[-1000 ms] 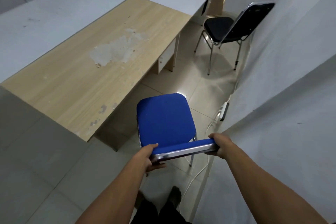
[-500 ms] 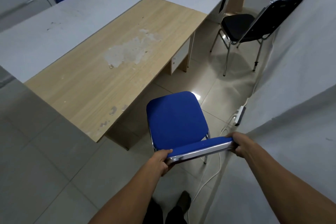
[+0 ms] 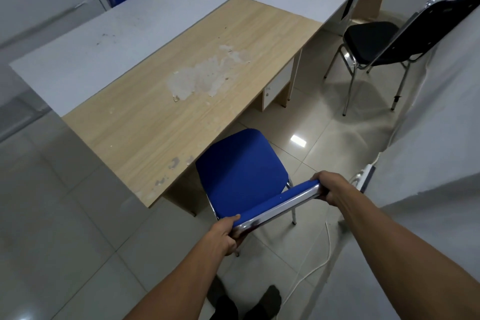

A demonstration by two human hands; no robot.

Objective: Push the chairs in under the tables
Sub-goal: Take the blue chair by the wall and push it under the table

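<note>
Closer to the worn wooden table [image 3: 181, 91] now, both hands grip the blue chair [image 3: 241, 171] back.

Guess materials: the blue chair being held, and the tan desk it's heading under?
Blue chair: seat and back look like matte woven fabric over padding; frame looks like chromed steel tube, given the mirror-like glare on the back rail between the left hand and right hand.
Tan desk: probably wood-grain laminate over board; printed grain, with the surface layer peeled to a pale patch mid-top.
</note>
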